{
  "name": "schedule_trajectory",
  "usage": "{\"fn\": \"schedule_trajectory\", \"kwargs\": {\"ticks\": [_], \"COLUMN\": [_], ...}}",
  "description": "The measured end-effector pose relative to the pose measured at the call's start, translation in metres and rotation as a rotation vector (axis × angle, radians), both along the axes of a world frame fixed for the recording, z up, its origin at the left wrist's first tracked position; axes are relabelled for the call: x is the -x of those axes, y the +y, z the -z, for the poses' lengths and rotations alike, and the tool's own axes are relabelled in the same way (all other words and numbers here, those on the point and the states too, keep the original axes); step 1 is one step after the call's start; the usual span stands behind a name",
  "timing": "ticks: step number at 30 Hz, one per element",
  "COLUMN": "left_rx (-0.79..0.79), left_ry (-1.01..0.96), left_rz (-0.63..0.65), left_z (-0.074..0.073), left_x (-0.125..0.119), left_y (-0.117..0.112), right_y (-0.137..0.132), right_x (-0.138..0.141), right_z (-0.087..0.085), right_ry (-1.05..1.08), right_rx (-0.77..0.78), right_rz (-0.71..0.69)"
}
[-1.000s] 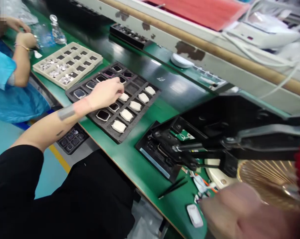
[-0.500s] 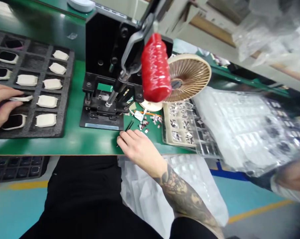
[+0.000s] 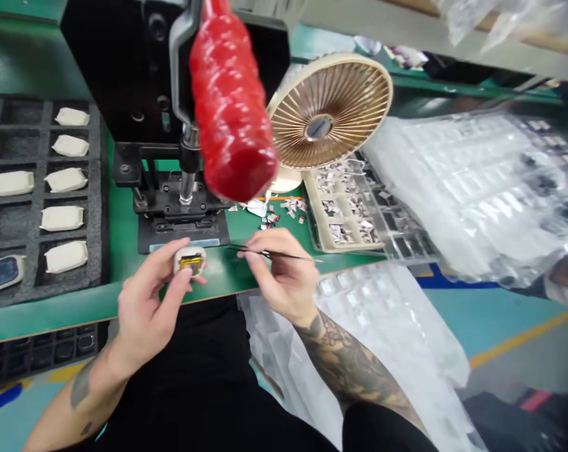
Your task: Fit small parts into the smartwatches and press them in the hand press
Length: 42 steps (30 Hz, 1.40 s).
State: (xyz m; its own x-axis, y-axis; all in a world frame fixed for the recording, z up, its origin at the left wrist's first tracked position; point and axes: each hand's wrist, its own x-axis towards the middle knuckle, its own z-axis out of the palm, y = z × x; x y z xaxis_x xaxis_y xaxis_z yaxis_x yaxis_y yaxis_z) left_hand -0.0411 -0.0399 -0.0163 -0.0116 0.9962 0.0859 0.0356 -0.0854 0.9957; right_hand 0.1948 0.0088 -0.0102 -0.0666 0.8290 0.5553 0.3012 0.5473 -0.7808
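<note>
My left hand (image 3: 154,301) pinches a small white watch case (image 3: 190,262) between thumb and fingers, its open side facing up with yellow and dark parts inside. To its right, my right hand (image 3: 284,270) is closed around black tweezers (image 3: 269,253), whose tips point left toward the case and stay apart from it. Behind both hands stands a black hand press (image 3: 185,207) with a red handle (image 3: 232,107). At the left, a dark foam tray (image 3: 102,207) holds several white watch cases and one with a dark screen.
A beige fan (image 3: 331,113) stands behind loose small parts (image 3: 271,220) on the green bench. Right of these are a compartment box (image 3: 315,220) and a large clear plastic bag (image 3: 453,188). Another person's arm (image 3: 567,276) shows at the right edge. A white sheet (image 3: 382,351) hangs below the bench.
My left hand has lifted the watch case out of the foam tray and brought it right, before the press. My right hand has raised the tweezers off the bench. The view has shifted.
</note>
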Motion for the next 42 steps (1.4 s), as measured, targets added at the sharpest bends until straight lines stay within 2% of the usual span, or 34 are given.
{"fn": "schedule_trajectory", "kwargs": {"ticks": [2, 4, 8, 12, 16, 19, 22, 23, 25, 29, 31, 34, 38, 40, 42], "left_rx": [0.056, 0.093, 0.092, 0.069, 0.059, 0.042, 0.028, 0.035, 0.056, 0.086, 0.107, 0.134, 0.151, 0.198, 0.242], "left_ry": [-0.106, -0.151, -0.129, -0.15, -0.15, -0.158, -0.16, -0.154, -0.159, -0.281, -0.322, -0.335, -0.482, -0.528, -0.485], "left_rz": [0.049, 0.06, 0.046, 0.023, 0.022, 0.028, 0.019, 0.015, 0.006, -0.024, -0.036, -0.025, 0.042, 0.023, -0.031], "left_z": [-0.002, -0.003, -0.002, -0.002, -0.003, -0.003, -0.002, -0.002, -0.002, -0.005, -0.006, -0.005, -0.005, -0.008, -0.011], "left_x": [-0.011, -0.012, -0.009, -0.012, -0.013, -0.012, -0.011, -0.011, -0.011, -0.012, -0.013, -0.011, -0.005, -0.003, -0.001], "left_y": [0.014, 0.022, 0.019, 0.016, 0.019, 0.019, 0.018, 0.018, 0.018, 0.019, 0.019, 0.02, 0.026, 0.029, 0.029], "right_y": [-0.003, -0.004, -0.003, -0.002, 0.001, 0.003, 0.001, -0.002, -0.008, -0.012, -0.008, -0.002, -0.008, -0.012, -0.012], "right_x": [0.008, 0.017, 0.03, 0.033, 0.035, 0.039, 0.04, 0.039, 0.036, 0.028, 0.027, 0.031, 0.033, 0.022, -0.004], "right_z": [-0.005, -0.009, -0.004, 0.005, 0.005, 0.003, 0.003, 0.003, 0.001, -0.001, 0.001, 0.007, 0.006, -0.004, -0.022], "right_ry": [0.16, 0.223, 0.149, 0.113, 0.117, 0.269, 0.413, 0.423, 0.391, 0.339, 0.336, 0.34, 0.397, 0.463, 0.522], "right_rx": [0.041, 0.057, 0.0, -0.03, -0.023, 0.129, 0.385, 0.423, 0.362, 0.042, 0.029, 0.113, 0.255, 0.279, 0.235], "right_rz": [0.008, -0.03, -0.098, -0.05, -0.025, -0.041, -0.157, -0.198, -0.226, -0.046, 0.023, 0.033, -0.088, -0.23, -0.353]}}
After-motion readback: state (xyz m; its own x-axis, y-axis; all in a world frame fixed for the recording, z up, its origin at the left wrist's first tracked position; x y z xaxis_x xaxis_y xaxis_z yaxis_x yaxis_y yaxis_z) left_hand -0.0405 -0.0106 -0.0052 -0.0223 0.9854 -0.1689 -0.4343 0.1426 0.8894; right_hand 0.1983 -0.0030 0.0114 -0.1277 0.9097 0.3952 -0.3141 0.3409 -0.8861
